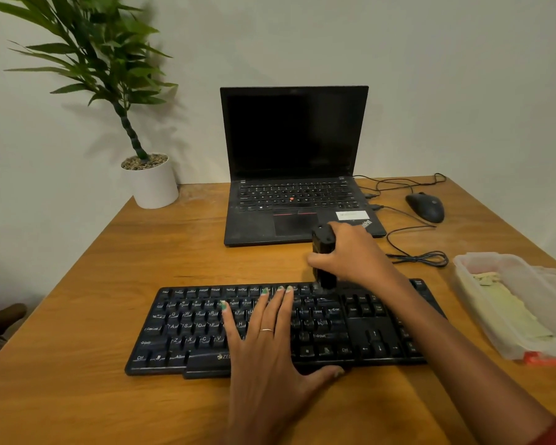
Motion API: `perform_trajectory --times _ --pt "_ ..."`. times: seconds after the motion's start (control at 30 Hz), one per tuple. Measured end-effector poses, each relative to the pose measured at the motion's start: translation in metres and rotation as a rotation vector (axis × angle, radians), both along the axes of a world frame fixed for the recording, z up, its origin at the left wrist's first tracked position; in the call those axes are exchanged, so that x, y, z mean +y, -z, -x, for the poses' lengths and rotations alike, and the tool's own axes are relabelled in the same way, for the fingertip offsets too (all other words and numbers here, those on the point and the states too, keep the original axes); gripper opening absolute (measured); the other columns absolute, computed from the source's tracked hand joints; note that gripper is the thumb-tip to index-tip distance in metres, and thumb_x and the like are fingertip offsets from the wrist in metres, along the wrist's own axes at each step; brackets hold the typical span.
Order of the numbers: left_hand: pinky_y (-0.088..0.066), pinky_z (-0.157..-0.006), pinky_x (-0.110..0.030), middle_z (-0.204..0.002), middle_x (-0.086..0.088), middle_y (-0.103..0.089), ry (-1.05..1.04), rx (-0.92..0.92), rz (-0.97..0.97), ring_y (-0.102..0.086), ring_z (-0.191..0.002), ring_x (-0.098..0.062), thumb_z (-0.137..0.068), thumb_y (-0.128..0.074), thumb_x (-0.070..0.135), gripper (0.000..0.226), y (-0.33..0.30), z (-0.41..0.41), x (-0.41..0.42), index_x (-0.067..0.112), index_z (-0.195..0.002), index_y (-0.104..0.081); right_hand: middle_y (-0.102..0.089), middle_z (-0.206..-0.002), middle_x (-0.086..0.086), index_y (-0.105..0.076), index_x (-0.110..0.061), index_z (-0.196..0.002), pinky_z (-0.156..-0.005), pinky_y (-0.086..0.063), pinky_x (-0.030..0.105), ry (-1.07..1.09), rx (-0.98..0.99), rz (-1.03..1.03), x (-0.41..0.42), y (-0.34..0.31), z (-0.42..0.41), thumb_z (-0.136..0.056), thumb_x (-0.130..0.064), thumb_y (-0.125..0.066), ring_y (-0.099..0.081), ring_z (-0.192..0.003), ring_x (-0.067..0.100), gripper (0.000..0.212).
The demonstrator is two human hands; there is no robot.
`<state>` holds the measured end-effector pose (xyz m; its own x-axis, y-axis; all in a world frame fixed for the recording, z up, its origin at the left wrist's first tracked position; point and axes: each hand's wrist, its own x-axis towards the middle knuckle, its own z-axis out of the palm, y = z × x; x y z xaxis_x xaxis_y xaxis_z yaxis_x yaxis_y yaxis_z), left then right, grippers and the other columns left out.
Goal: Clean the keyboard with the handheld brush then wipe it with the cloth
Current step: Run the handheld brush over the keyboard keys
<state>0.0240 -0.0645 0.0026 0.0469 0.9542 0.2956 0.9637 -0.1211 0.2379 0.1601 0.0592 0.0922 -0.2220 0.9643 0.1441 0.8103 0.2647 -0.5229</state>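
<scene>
A black keyboard (187,326) lies across the near part of the wooden table (77,316). My left hand (264,351) rests flat on its middle keys, fingers spread, a ring on one finger. My right hand (350,252) grips a black handheld brush (323,255) held upright, its bristle end touching the top key row right of centre. A pale yellow-green cloth (507,303) lies folded in a clear plastic container (475,303) at the right edge of the table.
An open black laptop (294,162) stands behind the keyboard. A black mouse (426,207) and its looped cable (414,252) lie at the back right. A potted plant in a white pot (154,184) sits at the back left corner.
</scene>
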Motion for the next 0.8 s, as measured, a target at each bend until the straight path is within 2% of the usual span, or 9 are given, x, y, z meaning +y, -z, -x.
perform_trajectory --times 0.1,0.2,0.27,0.33,0.4,0.5,0.6,0.73,0.8 --pt "-0.004 -0.111 -0.061 -0.136 -0.002 -0.056 0.001 0.001 0.000 -0.053 -0.126 -0.023 -0.064 -0.028 0.097 0.114 0.001 0.000 0.000 0.014 -0.138 -0.048 -0.063 -0.075 0.001 -0.055 -0.009 -0.092 -0.056 -0.050 0.030 -0.044 0.072 -0.073 -0.007 0.010 0.005 -0.075 -0.032 -0.068 -0.060 -0.066 0.018 0.031" --pt "-0.004 -0.111 -0.060 -0.135 -0.002 -0.057 -0.001 -0.003 -0.012 -0.053 -0.126 -0.023 -0.064 -0.026 0.097 0.113 0.001 0.000 0.000 0.014 -0.138 -0.048 -0.065 -0.074 0.003 -0.051 -0.013 -0.084 -0.048 -0.050 0.027 -0.045 0.097 0.042 -0.004 0.005 -0.005 -0.076 -0.029 -0.068 -0.065 -0.062 0.018 0.025" --pt "-0.004 -0.111 -0.061 -0.135 -0.002 -0.057 -0.001 0.001 -0.019 -0.052 -0.126 -0.023 -0.064 -0.027 0.097 0.113 0.001 0.000 0.000 0.014 -0.138 -0.047 -0.065 -0.074 0.002 -0.055 -0.012 -0.087 -0.053 -0.055 0.030 -0.010 0.042 0.024 -0.002 0.001 -0.007 -0.075 -0.031 -0.068 -0.064 -0.065 0.018 0.026" --pt "-0.006 -0.110 -0.062 -0.135 -0.002 -0.057 0.000 0.005 -0.023 -0.053 -0.125 -0.022 -0.064 -0.026 0.097 0.113 0.001 0.000 0.000 0.014 -0.138 -0.047 -0.064 -0.075 0.000 -0.058 -0.010 -0.097 -0.059 -0.055 0.033 -0.011 0.042 -0.086 -0.007 0.007 0.000 -0.075 -0.034 -0.068 -0.061 -0.067 0.016 0.034" --pt "-0.007 -0.109 -0.063 -0.134 -0.002 -0.057 -0.002 0.005 -0.025 -0.053 -0.125 -0.022 -0.064 -0.027 0.097 0.113 0.001 0.000 0.001 0.014 -0.138 -0.047 -0.063 -0.074 0.000 -0.057 -0.011 -0.091 -0.058 -0.051 0.031 -0.057 0.092 -0.091 -0.012 0.011 0.003 -0.076 -0.032 -0.068 -0.060 -0.066 0.017 0.028" --pt "-0.007 -0.110 -0.062 -0.135 -0.001 -0.057 -0.005 0.007 -0.018 -0.053 -0.125 -0.022 -0.063 -0.028 0.098 0.114 0.001 0.000 0.001 0.014 -0.138 -0.048 -0.065 -0.076 0.002 -0.057 -0.012 -0.084 -0.057 -0.053 0.031 -0.044 0.104 0.036 -0.006 0.000 -0.007 -0.076 -0.029 -0.069 -0.064 -0.069 0.020 0.022" --pt "-0.006 -0.110 -0.062 -0.135 -0.001 -0.057 -0.001 0.002 -0.014 -0.053 -0.126 -0.022 -0.063 -0.028 0.098 0.114 0.002 0.000 0.001 0.014 -0.138 -0.048 -0.064 -0.077 -0.001 -0.058 -0.012 -0.087 -0.062 -0.052 0.032 -0.024 0.111 -0.044 -0.007 0.003 -0.006 -0.076 -0.030 -0.069 -0.062 -0.070 0.018 0.024" --pt "-0.007 -0.110 -0.061 -0.136 -0.001 -0.056 0.001 0.001 -0.015 -0.053 -0.125 -0.023 -0.064 -0.028 0.098 0.114 0.002 0.000 0.001 0.014 -0.138 -0.049 -0.065 -0.072 0.001 -0.057 -0.012 -0.086 -0.047 -0.050 0.028 -0.072 0.180 0.067 -0.010 0.001 -0.008 -0.077 -0.027 -0.069 -0.062 -0.054 0.013 0.022" --pt "-0.006 -0.110 -0.061 -0.136 -0.001 -0.057 0.003 0.004 -0.017 -0.053 -0.125 -0.023 -0.064 -0.028 0.098 0.114 0.002 0.000 0.001 0.014 -0.138 -0.049 -0.066 -0.074 0.002 -0.057 -0.011 -0.087 -0.051 -0.053 0.032 -0.050 0.148 0.082 -0.007 -0.005 -0.011 -0.076 -0.027 -0.070 -0.063 -0.058 0.016 0.023"
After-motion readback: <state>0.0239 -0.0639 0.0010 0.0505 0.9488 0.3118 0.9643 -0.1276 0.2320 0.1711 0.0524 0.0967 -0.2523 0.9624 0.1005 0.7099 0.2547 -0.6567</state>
